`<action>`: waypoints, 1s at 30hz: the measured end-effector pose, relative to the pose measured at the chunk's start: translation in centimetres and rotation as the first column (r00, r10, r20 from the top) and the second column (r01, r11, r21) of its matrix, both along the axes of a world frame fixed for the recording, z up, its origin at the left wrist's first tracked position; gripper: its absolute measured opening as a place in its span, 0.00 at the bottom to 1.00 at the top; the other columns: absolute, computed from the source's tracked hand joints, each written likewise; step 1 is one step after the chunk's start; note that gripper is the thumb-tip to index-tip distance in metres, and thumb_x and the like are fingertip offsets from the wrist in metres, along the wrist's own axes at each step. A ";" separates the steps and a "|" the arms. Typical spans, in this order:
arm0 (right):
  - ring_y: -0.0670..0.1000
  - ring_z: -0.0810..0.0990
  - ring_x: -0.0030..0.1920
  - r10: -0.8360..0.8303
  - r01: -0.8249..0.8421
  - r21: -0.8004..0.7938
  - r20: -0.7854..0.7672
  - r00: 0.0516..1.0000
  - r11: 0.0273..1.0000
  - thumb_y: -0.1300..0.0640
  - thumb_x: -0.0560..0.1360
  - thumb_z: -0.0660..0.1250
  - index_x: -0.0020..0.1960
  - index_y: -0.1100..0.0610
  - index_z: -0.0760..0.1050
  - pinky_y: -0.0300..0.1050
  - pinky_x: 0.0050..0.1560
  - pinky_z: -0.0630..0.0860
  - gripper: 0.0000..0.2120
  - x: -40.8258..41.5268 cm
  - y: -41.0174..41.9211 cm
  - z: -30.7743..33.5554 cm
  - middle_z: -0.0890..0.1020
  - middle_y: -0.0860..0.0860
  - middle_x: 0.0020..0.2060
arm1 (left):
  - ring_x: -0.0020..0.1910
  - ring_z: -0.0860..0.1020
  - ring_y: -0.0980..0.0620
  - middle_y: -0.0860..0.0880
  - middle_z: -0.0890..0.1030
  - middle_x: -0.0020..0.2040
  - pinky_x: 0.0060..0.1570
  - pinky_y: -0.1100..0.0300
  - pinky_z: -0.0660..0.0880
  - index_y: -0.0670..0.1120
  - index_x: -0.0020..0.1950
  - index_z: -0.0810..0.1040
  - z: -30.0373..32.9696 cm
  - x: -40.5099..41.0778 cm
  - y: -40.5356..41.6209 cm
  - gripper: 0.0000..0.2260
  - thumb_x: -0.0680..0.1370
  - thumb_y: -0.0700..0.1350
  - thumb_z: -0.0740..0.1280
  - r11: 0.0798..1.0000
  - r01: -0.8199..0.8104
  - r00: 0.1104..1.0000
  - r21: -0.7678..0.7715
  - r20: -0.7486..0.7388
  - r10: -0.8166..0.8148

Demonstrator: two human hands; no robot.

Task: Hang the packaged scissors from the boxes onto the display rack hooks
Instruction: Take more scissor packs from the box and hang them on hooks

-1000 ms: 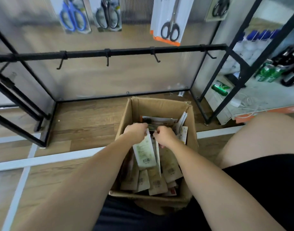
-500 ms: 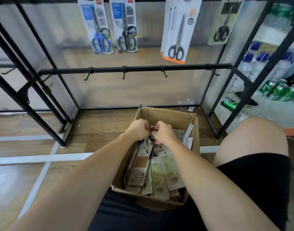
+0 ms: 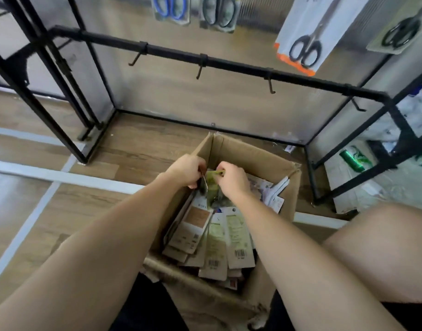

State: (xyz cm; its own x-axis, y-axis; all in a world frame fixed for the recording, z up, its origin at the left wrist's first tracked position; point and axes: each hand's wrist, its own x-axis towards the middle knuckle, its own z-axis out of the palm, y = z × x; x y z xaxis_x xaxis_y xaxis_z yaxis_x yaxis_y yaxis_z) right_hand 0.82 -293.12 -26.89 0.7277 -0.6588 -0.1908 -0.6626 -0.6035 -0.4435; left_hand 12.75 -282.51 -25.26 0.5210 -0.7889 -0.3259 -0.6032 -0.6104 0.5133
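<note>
Black display rack (image 3: 229, 62) spans the upper frame, with packaged scissors (image 3: 303, 37) hanging at upper right. Cardboard box (image 3: 250, 154) at centre holds scissor packages (image 3: 238, 237). Left hand (image 3: 187, 170) and right hand (image 3: 234, 179), fingers curled, together pinch a green package (image 3: 212, 185) above the box.

A brown wood-plank floor (image 3: 138, 149) with pale grey strips (image 3: 61, 176) carries an open brown cardboard box (image 3: 257, 158) under both hands, and the black metal rack frame's feet (image 3: 84, 161) beyond and left of them.
</note>
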 end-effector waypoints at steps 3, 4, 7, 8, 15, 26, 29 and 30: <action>0.54 0.79 0.50 -0.012 0.013 -0.049 0.008 1.000 0.999 0.56 0.78 0.67 0.57 0.48 0.76 0.50 0.45 0.77 0.08 1.1 0.1 -1.1 0.81 0.48 0.47 | 0.27 0.83 0.50 0.43 0.81 0.36 0.29 0.54 0.81 0.47 0.46 0.75 -0.2 0.3 -0.6 0.12 0.77 0.33 0.55 1.000 -0.016 1.000 -0.016 -0.015 0.015; 0.54 0.80 0.51 -0.010 0.011 -0.064 0.016 1.000 0.998 0.57 0.78 0.67 0.57 0.48 0.75 0.51 0.46 0.78 0.09 1.3 0.0 -1.4 0.82 0.49 0.48 | 0.26 0.82 0.50 0.44 0.81 0.36 0.28 0.56 0.81 0.47 0.47 0.74 -0.1 0.2 -0.8 0.12 0.78 0.34 0.54 1.000 -0.018 1.000 -0.011 -0.006 0.017; 0.55 0.81 0.51 0.011 -0.009 -0.091 0.023 1.000 0.996 0.58 0.78 0.66 0.59 0.49 0.75 0.52 0.49 0.79 0.10 1.6 -0.6 -2.0 0.83 0.52 0.49 | 0.26 0.82 0.52 0.45 0.81 0.37 0.28 0.57 0.81 0.48 0.51 0.74 -0.2 0.2 -1.4 0.12 0.78 0.34 0.55 1.000 0.000 1.000 0.017 0.021 0.000; 0.56 0.81 0.50 0.026 -0.024 -0.106 0.018 1.000 0.994 0.58 0.79 0.65 0.59 0.50 0.75 0.53 0.49 0.79 0.10 1.7 -0.7 -2.1 0.83 0.52 0.48 | 0.26 0.82 0.52 0.45 0.81 0.38 0.28 0.57 0.81 0.48 0.52 0.74 -0.2 0.2 -1.6 0.12 0.79 0.34 0.56 0.999 -0.002 1.000 0.032 0.017 0.001; 0.55 0.78 0.49 0.065 -0.047 -0.125 0.143 0.988 0.991 0.62 0.80 0.62 0.58 0.53 0.73 0.55 0.46 0.79 0.09 2.2 -0.8 -3.9 0.81 0.52 0.46 | 0.25 0.82 0.52 0.43 0.81 0.40 0.23 0.63 0.74 0.48 0.51 0.74 -0.2 1.0 -2.5 0.12 0.80 0.34 0.54 0.996 -0.065 0.998 0.066 -0.021 0.067; 0.59 0.72 0.59 0.031 -0.029 0.024 -0.064 0.997 0.999 0.66 0.78 0.55 0.63 0.50 0.78 0.49 0.45 0.68 0.22 -0.2 -2.5 1.8 0.81 0.54 0.53 | 0.49 0.77 0.43 0.46 0.76 0.51 0.44 0.56 0.71 0.53 0.58 0.76 4.9 -2.9 -3.2 0.13 0.80 0.41 0.57 0.967 -0.146 0.989 0.207 0.000 0.149; 0.60 0.73 0.52 0.004 0.001 0.090 -0.048 0.999 0.996 0.69 0.74 0.57 0.44 0.55 0.79 0.47 0.41 0.61 0.14 -2.7 -1.8 7.1 0.77 0.55 0.44 | 0.47 0.76 0.42 0.44 0.74 0.50 0.43 0.53 0.73 0.47 0.50 0.77 8.6 -5.4 -1.7 0.06 0.77 0.41 0.62 0.966 -0.173 0.985 0.191 0.009 0.175; 0.61 0.74 0.49 0.021 -0.014 0.111 -0.064 0.998 0.994 0.69 0.73 0.58 0.40 0.57 0.75 0.47 0.40 0.61 0.12 -3.7 -1.5 9.2 0.75 0.55 0.42 | 0.45 0.76 0.42 0.45 0.73 0.49 0.42 0.53 0.73 0.47 0.49 0.77 10.5 -6.2 -1.2 0.05 0.76 0.41 0.63 0.964 -0.196 0.980 0.179 0.004 0.198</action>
State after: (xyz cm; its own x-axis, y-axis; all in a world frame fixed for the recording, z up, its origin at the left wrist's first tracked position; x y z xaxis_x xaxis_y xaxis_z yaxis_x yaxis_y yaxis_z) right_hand -2.84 -294.66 -17.73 0.7227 -0.6182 -0.3091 -0.6820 -0.5653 -0.4640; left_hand 6.53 -283.72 -14.79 0.6546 -0.6000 -0.4599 -0.4553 -0.7985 0.3937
